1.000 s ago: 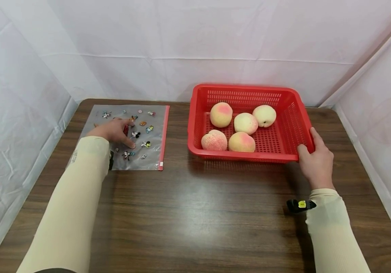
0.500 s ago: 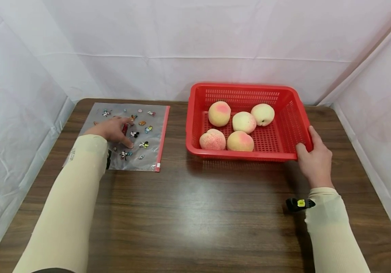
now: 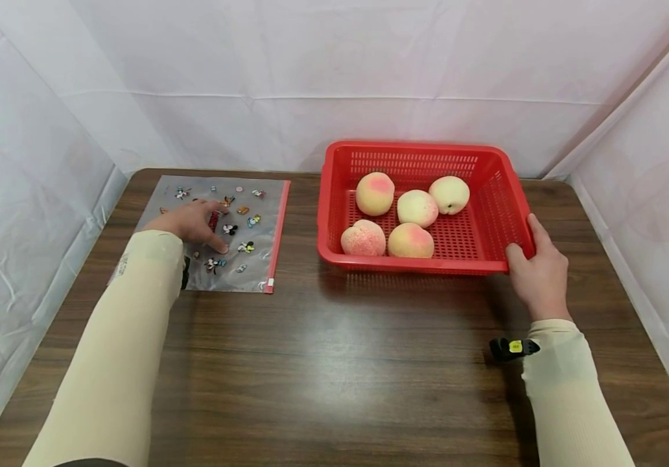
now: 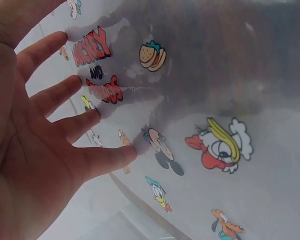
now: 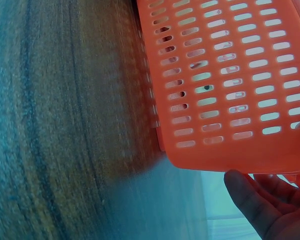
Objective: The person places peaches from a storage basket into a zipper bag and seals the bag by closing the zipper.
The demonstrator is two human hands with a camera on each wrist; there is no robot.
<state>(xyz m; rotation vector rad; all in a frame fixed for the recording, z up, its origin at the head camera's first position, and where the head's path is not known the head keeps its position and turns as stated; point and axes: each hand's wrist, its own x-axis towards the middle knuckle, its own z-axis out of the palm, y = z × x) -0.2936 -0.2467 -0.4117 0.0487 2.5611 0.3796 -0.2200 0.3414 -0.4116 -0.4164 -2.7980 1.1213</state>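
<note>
A clear zip bag with cartoon prints and a red zip edge lies flat at the left of the table. My left hand rests on it, fingers spread; the left wrist view shows the fingertips at the printed plastic. At the right, my right hand grips the near right corner of a red plastic basket. In the right wrist view the thumb lies at the basket's rim. Several peaches sit inside, among them a speckled pink peach and a pale peach.
The brown wooden table has white sheeting hanging behind it and along both sides. The basket's far rim stands close to the back sheeting. A strip of table lies between the bag and the basket.
The whole view has shifted slightly. The bag's near right corner has moved a little to the left relative to the table. Both hands keep their places on the bag and the basket.
</note>
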